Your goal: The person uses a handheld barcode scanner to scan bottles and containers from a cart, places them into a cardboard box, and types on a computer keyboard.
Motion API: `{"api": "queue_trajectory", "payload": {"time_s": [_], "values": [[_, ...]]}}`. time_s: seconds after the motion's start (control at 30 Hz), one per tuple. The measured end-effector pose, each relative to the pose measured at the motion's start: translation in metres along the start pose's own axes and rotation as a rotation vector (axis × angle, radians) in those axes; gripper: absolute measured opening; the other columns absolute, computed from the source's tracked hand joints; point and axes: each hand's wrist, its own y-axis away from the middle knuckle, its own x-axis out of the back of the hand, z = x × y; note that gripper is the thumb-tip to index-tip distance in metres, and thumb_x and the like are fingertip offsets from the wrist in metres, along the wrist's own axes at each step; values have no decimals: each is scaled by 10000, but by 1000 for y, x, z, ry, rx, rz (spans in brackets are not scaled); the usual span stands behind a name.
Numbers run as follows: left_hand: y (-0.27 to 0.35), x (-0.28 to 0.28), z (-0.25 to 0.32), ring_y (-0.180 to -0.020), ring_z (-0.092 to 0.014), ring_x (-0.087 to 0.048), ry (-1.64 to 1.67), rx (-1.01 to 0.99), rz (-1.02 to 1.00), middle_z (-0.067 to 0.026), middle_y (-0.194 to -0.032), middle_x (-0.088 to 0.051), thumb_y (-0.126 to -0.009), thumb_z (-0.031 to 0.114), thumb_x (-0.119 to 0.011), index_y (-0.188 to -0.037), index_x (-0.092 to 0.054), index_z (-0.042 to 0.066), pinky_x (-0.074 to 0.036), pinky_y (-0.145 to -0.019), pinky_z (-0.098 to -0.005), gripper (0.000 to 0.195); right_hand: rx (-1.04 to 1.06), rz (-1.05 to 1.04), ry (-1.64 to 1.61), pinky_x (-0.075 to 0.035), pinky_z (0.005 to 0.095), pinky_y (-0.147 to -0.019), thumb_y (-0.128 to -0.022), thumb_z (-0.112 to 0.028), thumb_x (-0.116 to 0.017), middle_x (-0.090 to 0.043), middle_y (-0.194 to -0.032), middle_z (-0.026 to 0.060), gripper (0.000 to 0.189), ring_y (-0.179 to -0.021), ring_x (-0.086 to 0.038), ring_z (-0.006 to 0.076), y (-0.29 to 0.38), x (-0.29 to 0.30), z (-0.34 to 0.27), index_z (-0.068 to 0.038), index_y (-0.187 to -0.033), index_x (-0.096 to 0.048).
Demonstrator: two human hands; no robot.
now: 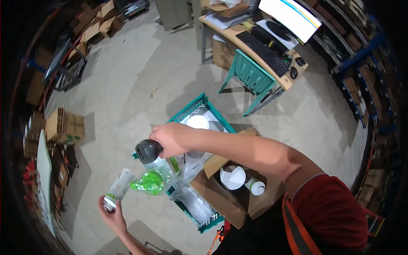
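My left hand (112,215) grips a white plastic bottle (119,186) by its capped end, tilted out over the floor. A dark grey handheld device, perhaps a barcode scanner (148,151), is in my right hand (170,137), above a teal plastic crate (220,116). Inside the crate lie bagged items and a round white lid (197,122). Between my hands, a bright green item in clear plastic (149,183) hangs at the crate's left side. Close to my body, an open cardboard box (220,196) holds a white tub (232,177) and a white bottle (256,187).
A green plastic chair (253,75) stands by a wooden desk (237,32) with a monitor (291,17) and keyboard (261,52). Cardboard boxes (71,127) stand on the left. Shelving with boxes (353,86) lines the right side.
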Motion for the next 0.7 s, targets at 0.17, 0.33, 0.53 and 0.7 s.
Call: {"api": "queue_trajectory", "payload": {"time_s": [0.17,0.33,0.53,0.7], "values": [[-67,-34,83,-962,-141,-603,27,-13,-119,-48,-1105,-621,-898,36,-735,-1326,-588,3,-512,-837,-270,454,-129,91,-116,-539,465,-860,-727,-205,-794,-657,-1009,166,361,-996,-659,392,65,22,-22,-28,-1017,-673],[-98,-49,151,-877,-137,-646,-214,-245,-110,-73,-993,-713,-857,268,-819,-1189,-674,-8,-531,-778,-304,455,-196,352,-219,-539,436,-826,-717,-161,-833,-665,-1027,164,431,-965,-670,382,108,10,-45,-29,-1096,-675],[-109,-61,219,-730,-147,-657,-370,-260,-195,-83,-802,-691,-814,378,-803,-1076,-686,35,-532,-705,-304,448,-263,321,-134,-537,426,-802,-711,-121,-843,-654,-1013,153,410,-936,-662,395,105,8,-61,-19,-1061,-655],[-99,-57,224,-724,-136,-668,-389,-321,-284,-71,-796,-682,-801,341,-812,-1053,-671,29,-538,-693,-293,426,-238,346,-113,-549,444,-811,-727,-151,-839,-664,-1050,158,418,-952,-667,396,93,2,-65,-24,-1083,-660]]}}
